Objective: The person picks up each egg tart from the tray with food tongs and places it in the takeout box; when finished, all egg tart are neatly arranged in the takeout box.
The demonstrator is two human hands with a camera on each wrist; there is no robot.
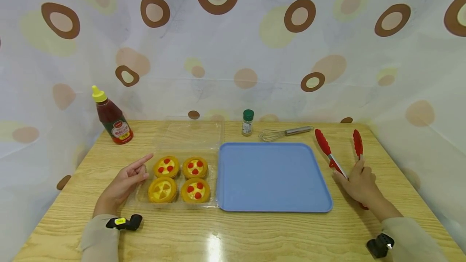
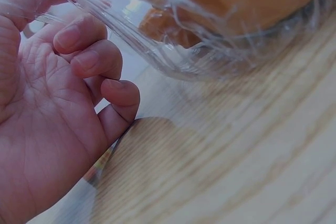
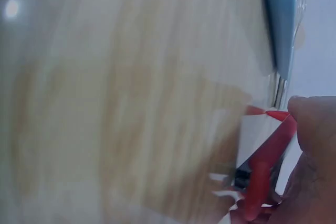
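Note:
My left hand point(image 1: 127, 178) rests on the table at the left edge of a clear plastic clamshell point(image 1: 193, 134) that holds several yellow tarts point(image 1: 166, 167) with red dots. Its index finger points toward the box and the other fingers point(image 2: 100, 59) are loosely curled and hold nothing. The box wall point(image 2: 210, 56) is right beside them. My right hand point(image 1: 358, 183) lies over the hinge end of red tongs point(image 1: 327, 148) on the table, right of a blue tray point(image 1: 273, 177), fingers curled round them. The right wrist view shows a fingertip point(image 3: 315, 114) on the red tongs point(image 3: 262, 166).
A ketchup bottle point(image 1: 113, 118) stands at the back left. A small green-capped spice jar point(image 1: 248, 122) and a wire whisk point(image 1: 284, 133) lie behind the tray. A spotted curtain encloses the wooden table point(image 1: 233, 233) on three sides.

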